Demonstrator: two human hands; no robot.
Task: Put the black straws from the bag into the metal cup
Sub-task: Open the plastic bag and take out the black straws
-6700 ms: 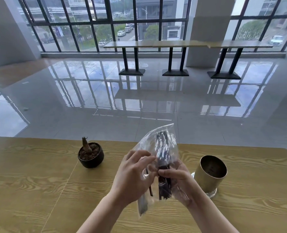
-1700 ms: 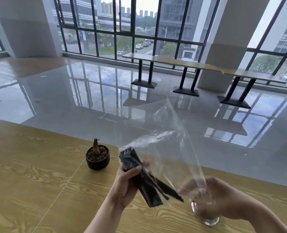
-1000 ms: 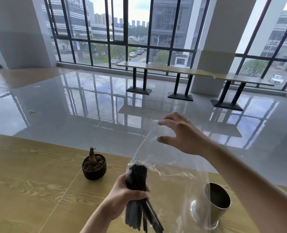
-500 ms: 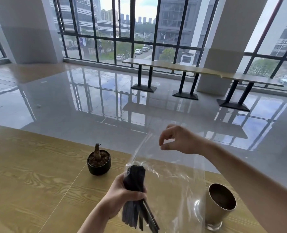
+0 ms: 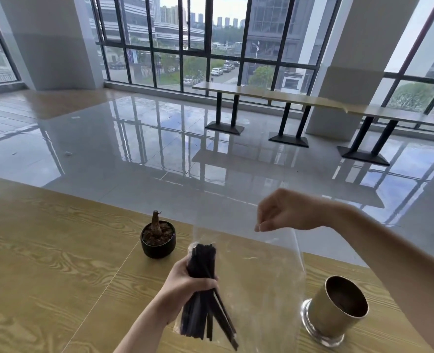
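While left hand (image 5: pixel 185 282) clamps black straws (image 5: pixel 202 278) mid-bundle over tabletop (image 5: pixel 45 263), right hand (image 5: pixel 282 212) pinches clear bag (image 5: pixel 261 276) top, likely stripping it off; metal cup (image 5: pixel 338 314) waits empty, right.

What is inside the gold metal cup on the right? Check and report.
The gold metal cup shows only a dark, bare inner wall; no straws in it. Its bottom is shadowed and cannot be judged. The black straws are in the left hand.
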